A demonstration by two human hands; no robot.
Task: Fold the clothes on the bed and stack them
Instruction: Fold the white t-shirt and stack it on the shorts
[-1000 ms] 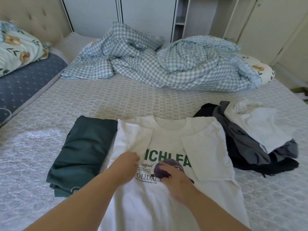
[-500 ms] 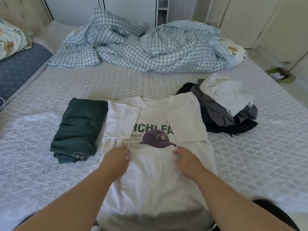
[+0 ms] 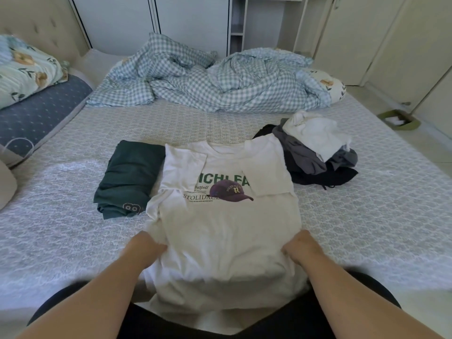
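head view: the left hand (image 3: 146, 248) and right hand (image 3: 302, 248) each grip a side edge of the white t-shirt (image 3: 227, 231), fingers curled into the cloth. it lies flat on the bed (image 3: 367, 216) between them, sleeves folded in. beyond the left hand sits a folded green garment (image 3: 129, 177); beyond the right, an unfolded clothes pile (image 3: 315, 148).

Matt white cotton-like T-shirt (image 3: 227, 231) — soft, creased — on a textured, lace-patterned bed cover (image 3: 73, 192); rumpled gingham cloth duvet (image 3: 220, 81).
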